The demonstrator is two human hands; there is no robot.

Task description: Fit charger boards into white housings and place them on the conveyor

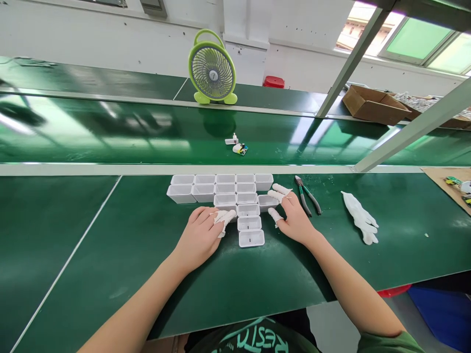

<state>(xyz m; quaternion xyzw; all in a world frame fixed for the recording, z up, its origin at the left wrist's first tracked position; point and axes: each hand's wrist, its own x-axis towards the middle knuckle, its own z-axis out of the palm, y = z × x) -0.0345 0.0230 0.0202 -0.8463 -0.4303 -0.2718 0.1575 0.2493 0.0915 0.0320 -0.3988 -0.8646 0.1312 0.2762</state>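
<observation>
Several small white open boxes [224,199] stand in touching rows and columns on the green table [147,294]. White covers wrap some fingertips of both hands. My left hand [202,233] rests at the left side of the group, its covered fingers against a box there and partly hiding it. My right hand [292,215] has its thumb and fingers spread around the right end of a white box [268,202] at the group's right edge. The nearest box [251,239] ends a column that reaches toward me between the hands.
Pliers [308,196] lie right of my right hand, with a white glove [360,217] farther right. Beyond the table's raised edge lie small electronic parts [240,148]. A green fan [212,71] and a cardboard box [375,105] stand at the back.
</observation>
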